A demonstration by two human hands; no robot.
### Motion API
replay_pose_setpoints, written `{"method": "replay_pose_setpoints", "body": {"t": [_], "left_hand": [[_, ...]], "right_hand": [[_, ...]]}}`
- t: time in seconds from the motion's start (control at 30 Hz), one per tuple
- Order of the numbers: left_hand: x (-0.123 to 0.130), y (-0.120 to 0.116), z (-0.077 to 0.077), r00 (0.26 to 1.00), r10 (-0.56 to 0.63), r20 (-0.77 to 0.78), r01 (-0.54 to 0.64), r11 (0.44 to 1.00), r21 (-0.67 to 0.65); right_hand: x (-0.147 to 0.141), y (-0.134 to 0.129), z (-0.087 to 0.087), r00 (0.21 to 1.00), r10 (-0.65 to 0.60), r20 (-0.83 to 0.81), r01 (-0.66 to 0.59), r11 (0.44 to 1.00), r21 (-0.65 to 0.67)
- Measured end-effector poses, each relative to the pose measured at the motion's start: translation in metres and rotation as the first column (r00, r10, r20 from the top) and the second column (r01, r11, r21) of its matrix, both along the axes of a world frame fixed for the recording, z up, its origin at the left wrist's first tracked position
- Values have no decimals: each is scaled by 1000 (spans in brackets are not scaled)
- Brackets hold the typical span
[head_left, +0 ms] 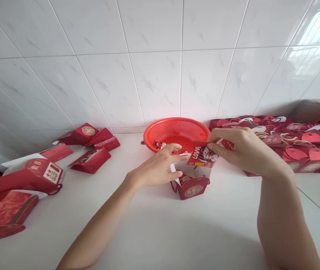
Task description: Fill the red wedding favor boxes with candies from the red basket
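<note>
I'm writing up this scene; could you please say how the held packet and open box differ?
The packet is held in the right hand; the box rests on the table. The packet shows LOVE and cartoon figures; the box shows a round gold design. Both are mostly red outside.

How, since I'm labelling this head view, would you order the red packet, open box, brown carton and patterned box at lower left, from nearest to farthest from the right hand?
From the right hand:
1. Red packet, held in it.
2. Open box, just below the packet.
3. Brown carton, back right.
4. Patterned box, far left.
</note>
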State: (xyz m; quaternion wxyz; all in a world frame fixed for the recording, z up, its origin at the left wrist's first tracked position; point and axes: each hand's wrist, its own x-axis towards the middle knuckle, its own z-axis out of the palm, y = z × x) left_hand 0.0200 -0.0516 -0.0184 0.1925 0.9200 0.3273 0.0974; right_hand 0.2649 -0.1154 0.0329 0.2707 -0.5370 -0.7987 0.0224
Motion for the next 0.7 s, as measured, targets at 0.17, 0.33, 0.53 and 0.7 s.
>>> {"method": "replay_pose_setpoints", "body": {"t": [0.17,0.33,0.53,0.7], "left_hand": [[-3,0,5,992,15,-124,-24,997,-75],[-3,-6,-7,999,29,-23,-30,998,-59],[-5,-17,-26,974,27,223,12,985,-169],[-8,-16,-31,965,49,256,19,966,-257]], "right_hand": [[-6,5,-3,999,43,-2,-43,999,-3],[-11,8,-5,987,130,-99,-128,991,26],[-15,14,-22,952,259,-162,-262,965,2],[-5,9,-47,986,166,-22,-167,982,-89]]}}
